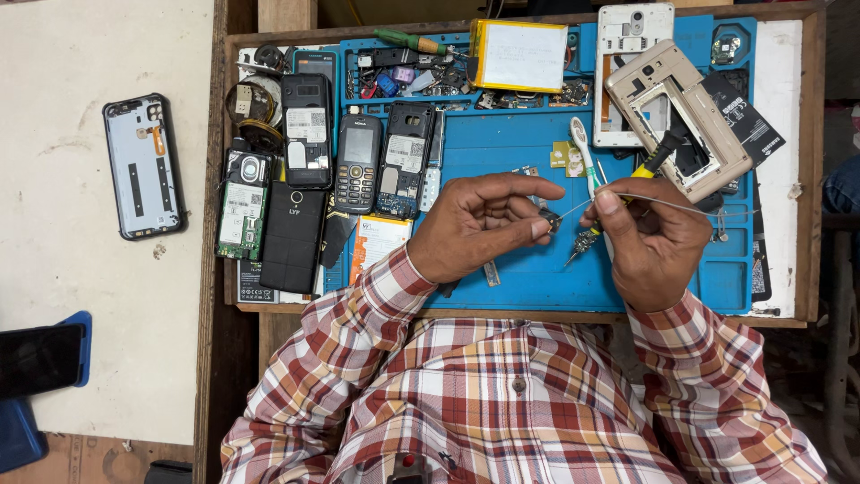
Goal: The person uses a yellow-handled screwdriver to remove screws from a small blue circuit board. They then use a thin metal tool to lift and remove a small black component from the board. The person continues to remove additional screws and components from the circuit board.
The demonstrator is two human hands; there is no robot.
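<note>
Meanwhile, above the blue work mat (pixel 502 152), the left hand (pixel 475 224) pinches a small dark part (pixel 549 218) between its fingertips, while the right hand (pixel 654 237), fingers closed, grips a yellow-handled soldering iron (pixel 618 197) and a thin wire (pixel 681 206) just beside it.

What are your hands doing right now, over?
Left hand pinching a small dark part. Right hand holding a thin wire and a yellow-handled tool. Both over the blue mat; tweezers just beneath.
</note>
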